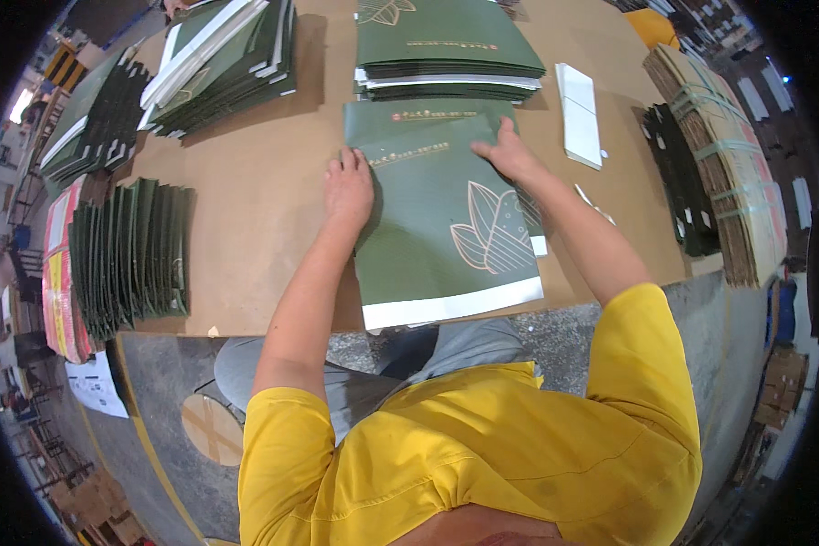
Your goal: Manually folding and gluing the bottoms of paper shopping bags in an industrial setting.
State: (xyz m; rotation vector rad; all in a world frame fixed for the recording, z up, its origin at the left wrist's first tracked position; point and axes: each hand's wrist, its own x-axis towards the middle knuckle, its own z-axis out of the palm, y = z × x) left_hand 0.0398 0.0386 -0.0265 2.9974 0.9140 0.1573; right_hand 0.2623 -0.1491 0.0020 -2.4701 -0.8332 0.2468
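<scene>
Two flat green paper bags lie overlapped in front of me. The top green paper bag (409,246) carries a pale leaf outline and a white strip along its near edge. The lower bag (482,111) peeks out at the far edge and on the right side. My left hand (348,191) is closed at the top bag's left edge, fingers bent together and thumb hidden. At the upper right edge, my right hand (508,155) rests with thumb stretched across the bag and index finger apart. Just beyond lies a stack of green paper bags (446,45).
More bag stacks (237,86) stand at the far left. Folded bags (132,250) stand upright at the left edge of the brown table (255,237). White paper strips (579,114) lie right of the bags. A strapped bundle (714,164) stands at the right edge, beside dark bags (681,182).
</scene>
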